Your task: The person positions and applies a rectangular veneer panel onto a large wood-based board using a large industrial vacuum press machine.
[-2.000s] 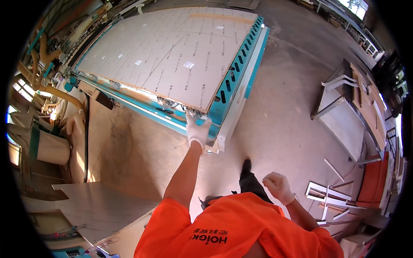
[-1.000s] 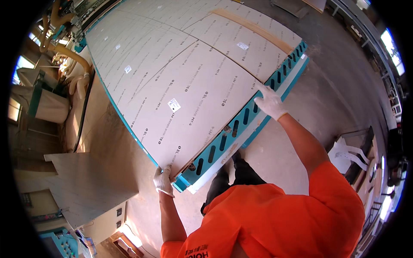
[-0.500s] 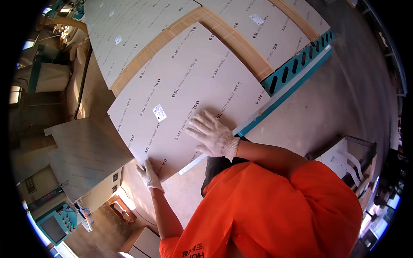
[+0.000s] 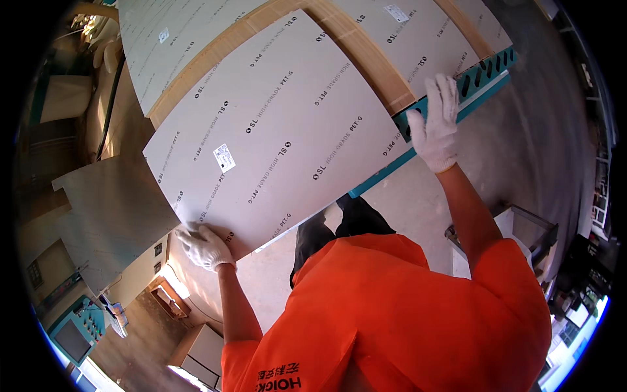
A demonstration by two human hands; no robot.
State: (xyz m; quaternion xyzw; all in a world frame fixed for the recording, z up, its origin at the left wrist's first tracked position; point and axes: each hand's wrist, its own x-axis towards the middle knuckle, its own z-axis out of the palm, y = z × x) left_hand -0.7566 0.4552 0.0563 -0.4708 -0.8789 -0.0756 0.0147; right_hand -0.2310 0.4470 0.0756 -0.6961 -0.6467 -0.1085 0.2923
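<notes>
A large pale grey panel [image 4: 274,144] with printed lettering and a small white label lies tilted across the view. My left hand [image 4: 208,249], in a white knit glove, is at its near left edge, thumb side over the top and fingers along the edge, closed on it; the fingertips are slightly blurred. My right hand [image 4: 436,134], also gloved, is raised beside the panel's right corner, over the slotted teal rail [image 4: 467,91]. Its fingers are stretched upward with the thumb apart, and nothing is in it.
More grey panels [image 4: 176,62] lie beyond, with light brown wooden strips [image 4: 366,52] between. At left stand a grey sheet-like surface [image 4: 117,215] and a teal control box [image 4: 78,330]. A low metal-framed unit [image 4: 535,225] stands on the floor at right. Concrete floor [image 4: 405,209] shows beside the rail.
My right hand has left the panel's surface and moved right and up to the rail. My left hand has shifted left along the panel's edge. The whole view has shifted a little.
</notes>
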